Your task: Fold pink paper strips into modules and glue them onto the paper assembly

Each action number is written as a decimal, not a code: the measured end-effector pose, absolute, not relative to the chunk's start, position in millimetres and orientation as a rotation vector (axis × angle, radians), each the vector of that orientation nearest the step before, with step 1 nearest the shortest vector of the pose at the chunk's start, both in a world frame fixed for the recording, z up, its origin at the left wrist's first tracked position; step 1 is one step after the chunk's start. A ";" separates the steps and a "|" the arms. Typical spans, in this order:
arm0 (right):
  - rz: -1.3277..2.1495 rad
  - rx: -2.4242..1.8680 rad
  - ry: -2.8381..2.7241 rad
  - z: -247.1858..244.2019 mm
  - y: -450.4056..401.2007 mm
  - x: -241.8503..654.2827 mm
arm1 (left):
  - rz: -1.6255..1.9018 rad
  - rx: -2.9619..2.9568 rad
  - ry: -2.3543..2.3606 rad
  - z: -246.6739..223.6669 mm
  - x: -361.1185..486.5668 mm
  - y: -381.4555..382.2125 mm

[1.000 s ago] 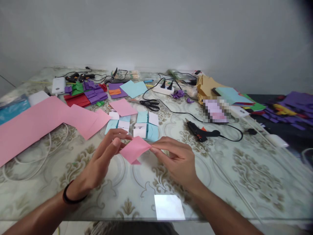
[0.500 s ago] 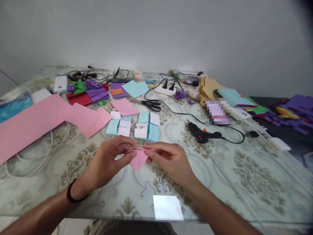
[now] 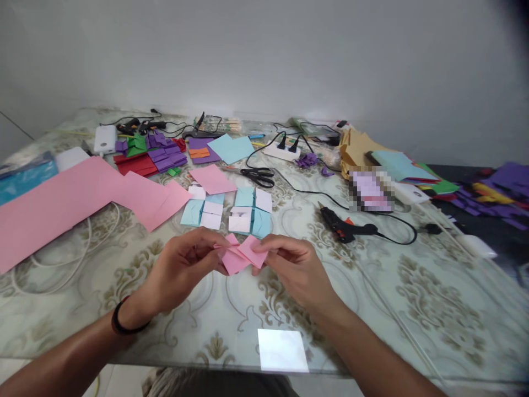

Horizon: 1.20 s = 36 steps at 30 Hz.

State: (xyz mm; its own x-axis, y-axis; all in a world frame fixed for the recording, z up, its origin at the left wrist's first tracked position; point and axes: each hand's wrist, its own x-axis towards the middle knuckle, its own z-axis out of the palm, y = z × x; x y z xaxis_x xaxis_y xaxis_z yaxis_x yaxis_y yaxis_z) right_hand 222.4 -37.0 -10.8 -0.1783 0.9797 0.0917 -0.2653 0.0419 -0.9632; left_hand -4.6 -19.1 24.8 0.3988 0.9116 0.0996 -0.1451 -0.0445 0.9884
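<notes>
Between my two hands is a small piece of folded pink paper [image 3: 235, 263], held above the table with creased flaps standing up. My left hand [image 3: 188, 264] pinches its left side between thumb and fingers. At its right side, my right hand [image 3: 291, 267] grips a flap, thumb on top. Just beyond the hands lie folded light-blue and white paper pieces [image 3: 261, 221], with a similar group [image 3: 192, 212] to their left. A loose pink square [image 3: 212, 179] partly covers that left group.
Black scissors [image 3: 260, 177] lie behind the folded pieces. A hot glue gun [image 3: 345, 225] rests to the right, its cord curling near a blurred phone [image 3: 372, 190]. Large pink sheets [image 3: 61, 204] spread over the left side. A white power strip [image 3: 281, 151] sits at the back.
The pink paper has gone from one downward-pointing shape to a form with flaps spread apart. My right hand has turned its side outward; both hands stay in nearly the same place.
</notes>
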 end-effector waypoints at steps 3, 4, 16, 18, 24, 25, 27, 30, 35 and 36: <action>1.333 -0.892 -1.238 -8.4 -37.5 224.1 | 0.991 1.365 0.816 27.5 -6.7 -18.1; 1.299 -0.896 -1.266 -6.9 -37.7 224.7 | 0.986 1.379 0.827 27.7 -7.6 -18.0; 1.297 -1.058 -1.217 9.2 -37.7 215.0 | 0.983 1.950 0.872 24.2 -12.7 -22.9; 1.311 -1.042 -1.204 8.8 -38.1 214.8 | 0.959 1.786 0.839 23.3 -11.7 -23.9; 1.295 -1.105 -1.253 9.7 -39.9 217.3 | 0.900 1.518 0.750 18.1 -13.1 -23.7; 1.293 -1.116 -1.264 10.0 -40.1 217.5 | 0.892 1.508 0.755 18.2 -13.4 -23.6; 1.289 -1.135 -1.283 10.2 -40.4 217.4 | 0.878 1.491 0.749 19.6 -13.8 -23.3; 1.279 -1.165 -1.303 10.4 -41.0 216.8 | 0.859 1.466 0.751 22.5 -13.9 -22.7; 1.263 -1.198 -1.328 10.7 -42.8 215.1 | 0.830 1.466 0.804 21.7 -15.4 -22.3; 1.261 -1.206 -1.333 10.7 -43.0 214.7 | 0.838 1.461 0.812 21.1 -15.5 -22.3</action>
State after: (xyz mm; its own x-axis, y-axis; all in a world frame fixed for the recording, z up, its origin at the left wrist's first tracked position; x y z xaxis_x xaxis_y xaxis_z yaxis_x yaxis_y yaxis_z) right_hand 214.7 -43.0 10.7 -0.1066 0.9943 -0.0074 0.0628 -0.0007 -0.9980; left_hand -15.5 -22.3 21.1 0.4963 0.8673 0.0383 0.0113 -0.0506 0.9987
